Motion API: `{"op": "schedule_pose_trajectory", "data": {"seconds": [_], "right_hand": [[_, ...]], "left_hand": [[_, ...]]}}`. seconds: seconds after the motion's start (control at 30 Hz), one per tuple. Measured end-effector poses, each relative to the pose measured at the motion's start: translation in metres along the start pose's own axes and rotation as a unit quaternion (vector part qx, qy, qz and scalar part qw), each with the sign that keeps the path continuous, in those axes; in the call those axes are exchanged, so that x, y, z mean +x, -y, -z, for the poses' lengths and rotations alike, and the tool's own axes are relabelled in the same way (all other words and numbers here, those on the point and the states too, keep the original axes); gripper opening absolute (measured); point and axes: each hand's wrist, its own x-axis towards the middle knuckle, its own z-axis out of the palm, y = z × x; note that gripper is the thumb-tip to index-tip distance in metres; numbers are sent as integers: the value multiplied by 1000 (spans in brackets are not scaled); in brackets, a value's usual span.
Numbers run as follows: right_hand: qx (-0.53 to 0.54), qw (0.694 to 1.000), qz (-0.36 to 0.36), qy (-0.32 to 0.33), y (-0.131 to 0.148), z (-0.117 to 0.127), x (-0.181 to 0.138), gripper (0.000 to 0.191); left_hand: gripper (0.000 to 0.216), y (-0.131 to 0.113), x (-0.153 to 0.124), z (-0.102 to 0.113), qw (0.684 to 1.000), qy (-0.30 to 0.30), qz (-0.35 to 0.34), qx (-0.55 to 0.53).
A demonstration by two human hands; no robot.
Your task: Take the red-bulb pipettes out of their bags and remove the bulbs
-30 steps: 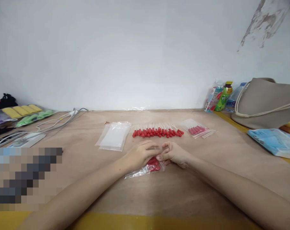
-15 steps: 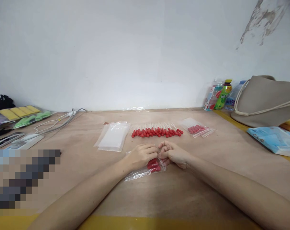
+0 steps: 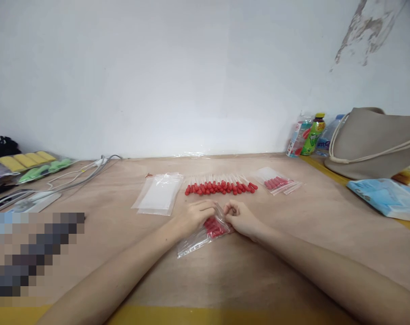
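While resting on the surface (image 3: 225, 280), the left hand (image 3: 195, 217) and right hand (image 3: 242, 218) are pinching the clear bag (image 3: 205, 234) of red-tipped droppers between closed fingers, steadying its mouth.

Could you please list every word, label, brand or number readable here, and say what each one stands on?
Nothing reads clearly.
Green bottle with a yellow cap: printed label, too blurred to read.
Clear water bottle with a blue label: white letters, too small to make out.
Light blue plastic packet: faint print, unreadable.
Clear plastic bag of red-bulbed droppers, held by the left hand and right hand: no print seen.
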Motion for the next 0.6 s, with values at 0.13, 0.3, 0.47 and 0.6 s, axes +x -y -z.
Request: {"op": "schedule_pose_trajectory", "data": {"seconds": [0.13, 0.3, 0.47, 0.6], "right_hand": [[-102, 993, 49, 28, -11, 6, 3, 8], [-157, 971, 140, 109, -11, 19, 2, 11], [-153, 964, 123, 178, -2, 28, 1, 22], [-148, 961, 106, 209, 1, 30, -1, 28]], "left_hand": [[22, -4, 3, 7, 997, -42, 51, -43], [43, -31, -8, 11, 980, 51, 161, -101], [67, -43, -31, 9, 965, 77, 220, -123], [64, -35, -32, 5, 964, 54, 213, -149]]}}
